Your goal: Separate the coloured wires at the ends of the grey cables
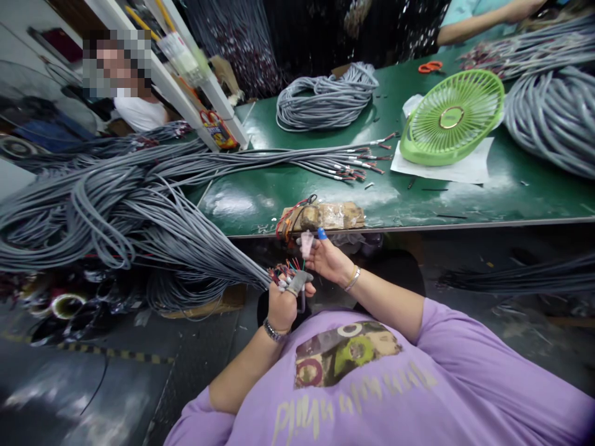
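Observation:
My left hand (283,303), a watch at its wrist and a grey cover on the thumb, is closed around the ends of a bundle of grey cables (242,260). Stripped brown ends and thin red and green wires (295,265) stick out above its fingers. Close beside it, my right hand (331,260) has curled fingers near the green wire and a blue cover on the raised thumb. A small pale, pinkish piece (307,245) shows at its fingertips, too blurred to name. Just beyond both hands, a taped wooden block (332,217) with red and black wires lies at the table edge.
A green table (260,204) carries a large cable heap (93,192) on the left, coiled cable (325,99), a green basket (453,118) on paper and orange-handled scissors (430,67). A white post (204,80) rises at left. Two other people are across the table.

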